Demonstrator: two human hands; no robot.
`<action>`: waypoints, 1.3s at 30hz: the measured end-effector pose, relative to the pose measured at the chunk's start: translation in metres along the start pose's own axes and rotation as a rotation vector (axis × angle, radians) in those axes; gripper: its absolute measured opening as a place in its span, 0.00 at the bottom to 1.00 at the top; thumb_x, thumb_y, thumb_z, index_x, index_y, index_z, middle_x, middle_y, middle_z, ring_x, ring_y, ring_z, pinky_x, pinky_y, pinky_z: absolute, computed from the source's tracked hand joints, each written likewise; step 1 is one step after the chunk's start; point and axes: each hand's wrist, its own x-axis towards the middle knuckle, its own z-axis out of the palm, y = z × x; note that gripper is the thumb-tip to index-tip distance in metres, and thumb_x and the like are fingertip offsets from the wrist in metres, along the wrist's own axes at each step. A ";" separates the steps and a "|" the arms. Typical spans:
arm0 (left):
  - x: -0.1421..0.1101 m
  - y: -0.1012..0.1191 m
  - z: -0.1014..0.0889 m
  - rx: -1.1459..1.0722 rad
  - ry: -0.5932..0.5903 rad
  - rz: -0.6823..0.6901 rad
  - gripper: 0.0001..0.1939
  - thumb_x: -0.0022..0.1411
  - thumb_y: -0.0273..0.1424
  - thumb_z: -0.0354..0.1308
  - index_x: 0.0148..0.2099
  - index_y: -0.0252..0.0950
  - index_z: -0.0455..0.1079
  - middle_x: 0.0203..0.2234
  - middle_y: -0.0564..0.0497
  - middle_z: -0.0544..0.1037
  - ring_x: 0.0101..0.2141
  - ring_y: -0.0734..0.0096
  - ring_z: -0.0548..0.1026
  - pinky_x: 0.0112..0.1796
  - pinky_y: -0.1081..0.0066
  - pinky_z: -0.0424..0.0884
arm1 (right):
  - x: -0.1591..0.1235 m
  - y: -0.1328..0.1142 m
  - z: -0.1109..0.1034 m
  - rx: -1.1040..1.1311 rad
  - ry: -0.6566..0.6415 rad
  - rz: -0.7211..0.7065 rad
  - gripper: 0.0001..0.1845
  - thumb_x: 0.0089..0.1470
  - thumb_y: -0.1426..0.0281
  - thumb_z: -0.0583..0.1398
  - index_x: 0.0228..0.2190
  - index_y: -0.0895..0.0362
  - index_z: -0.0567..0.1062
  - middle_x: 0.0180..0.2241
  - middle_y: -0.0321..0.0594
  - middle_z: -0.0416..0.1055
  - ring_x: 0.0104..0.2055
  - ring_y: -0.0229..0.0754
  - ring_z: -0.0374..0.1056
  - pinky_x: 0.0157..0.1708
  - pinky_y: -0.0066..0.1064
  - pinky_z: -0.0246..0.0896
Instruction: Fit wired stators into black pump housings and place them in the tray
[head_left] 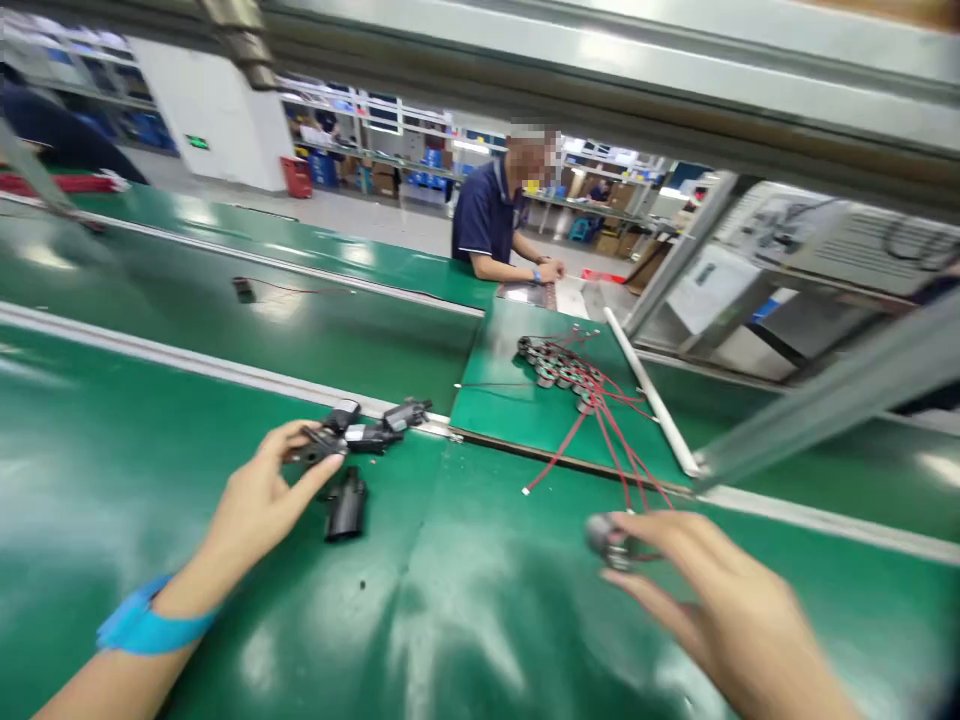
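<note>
My left hand [259, 505] pinches a black plastic housing [319, 447] between thumb and fingers. Close beside it, more black plastic housings [405, 413] lie at the edge of the green bench, and one black cylindrical housing [346, 505] rests just below. On the right, my right hand [720, 590] grips a small round motor [611, 542] by its side, above the bench; motion blurs it, and a dark reddish wire trails toward the palm. A cluster of similar small motors [559, 365] with red wires sits on a green board ahead, their white plugs hanging over its near edge.
The green board [495, 410] bridges the sunken conveyor lane [337, 340]. A lone wired part [242, 290] lies in that lane. Across the line, a person [487, 215] leans on the far bench. A metal post [825, 420] slants at right, and a rail [600, 90] crosses overhead.
</note>
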 end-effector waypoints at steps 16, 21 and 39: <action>-0.118 0.111 0.114 -0.155 -0.752 0.870 0.38 0.60 0.60 0.56 0.68 0.51 0.60 0.66 0.45 0.66 0.63 0.45 0.65 0.60 0.47 0.64 | -0.023 0.019 0.046 0.164 -0.489 0.184 0.39 0.49 0.49 0.69 0.55 0.57 0.70 0.46 0.46 0.77 0.50 0.51 0.74 0.47 0.38 0.67; -0.117 0.114 0.116 -0.096 -0.634 0.493 0.25 0.66 0.52 0.54 0.58 0.44 0.68 0.55 0.44 0.75 0.55 0.50 0.72 0.54 0.49 0.69 | -0.019 0.010 0.049 -0.030 -0.502 0.265 0.30 0.53 0.44 0.64 0.40 0.59 0.75 0.36 0.47 0.78 0.40 0.53 0.76 0.39 0.39 0.67; -0.132 0.133 0.114 -0.442 -0.805 0.441 0.35 0.59 0.32 0.67 0.61 0.48 0.51 0.48 0.50 0.79 0.50 0.63 0.78 0.52 0.61 0.73 | -0.021 0.012 -0.012 0.600 -0.210 0.153 0.20 0.54 0.60 0.70 0.47 0.52 0.79 0.42 0.36 0.79 0.44 0.40 0.72 0.46 0.30 0.63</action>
